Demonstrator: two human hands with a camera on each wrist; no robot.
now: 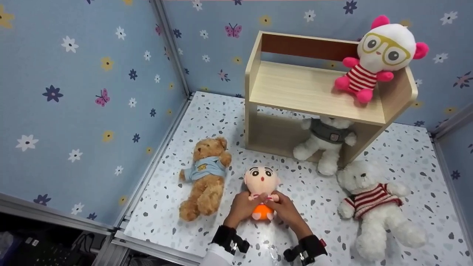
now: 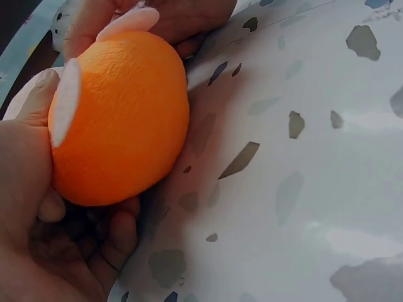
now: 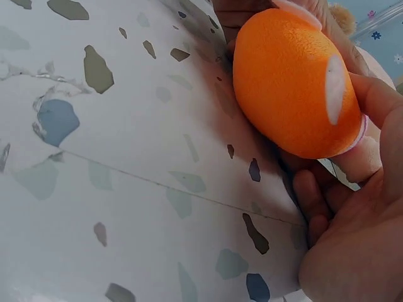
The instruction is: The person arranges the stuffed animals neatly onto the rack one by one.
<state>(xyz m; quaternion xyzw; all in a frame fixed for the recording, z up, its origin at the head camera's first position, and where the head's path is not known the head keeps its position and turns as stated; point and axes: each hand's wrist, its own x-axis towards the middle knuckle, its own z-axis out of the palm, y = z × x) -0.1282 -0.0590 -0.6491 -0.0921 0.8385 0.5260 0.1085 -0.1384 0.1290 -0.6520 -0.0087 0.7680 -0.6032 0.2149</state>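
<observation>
Both hands grip a small plush doll [image 1: 261, 181] with a large round head, drawn eyebrows and orange bottoms, one at each side of its body. In the head view my left hand [image 1: 242, 206] has its thumb across the doll's front, and my right hand [image 1: 286, 207] mirrors it. The orange bottom [image 2: 126, 119] fills much of the left wrist view, with curled fingers behind and below it. From the right wrist, the doll's orange bottom [image 3: 296, 88] shows close over the speckled table, the right thumb beside a pale foot.
A brown teddy bear [image 1: 206, 179] in a blue shirt lies left of the doll. Behind stands a wooden shelf [image 1: 295, 79] with a pink-eared panda plush [image 1: 384, 48] on top and a white bear [image 1: 327, 142] below. A striped-sweater bear [image 1: 373, 210] lies at right.
</observation>
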